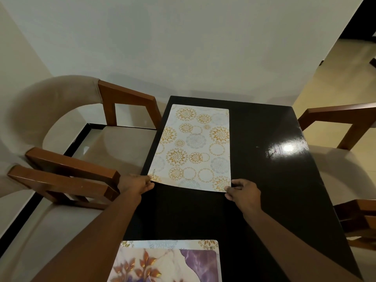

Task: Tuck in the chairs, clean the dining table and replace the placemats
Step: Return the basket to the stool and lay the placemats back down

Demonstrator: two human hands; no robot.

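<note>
Black glossy worktop (274,180), lamp glare on its right side. Gold-and-grey placemat (193,147) lies on the left half, long axis running away from the person and far edge close to the worktop's far end. The left long edge sits near the worktop's left edge, slightly skewed to it.

Left hand (135,185): fingers curled, pinching the mat's near-left corner. Right hand (243,193): thumb and fingertips closed on the near-right corner. The near edge looks a little raised off the surface and the rest lies flat.

Second placemat (168,261), leaf and marble print, lies at the worktop's near end between the forearms. It is well apart from the first and not touched.

Chairs: far-left chair (126,98) has its wooden arm just beside the worktop edge. Near-left chair (61,180) has its arm close to the left hand. Right chair (335,119) is alongside the opposite edge.

Handling estimate:
- The mat appears thin, light and flexible, probably plastic-coated, since it holds a flat sheet shape with crisp corners.
- It is likely to slide easily on the polished top, so small pulls should shift it.
- There is little risk of damage; creasing at a pinched corner is the main concern.
- It is best held at two corners of one short edge, as now. This keeps the sheet taut and allows it to be squared without buckling.

Step judged: the mat is being placed or aligned at this seat. Whether the surface beneath has been wiped cannot be told.
</note>
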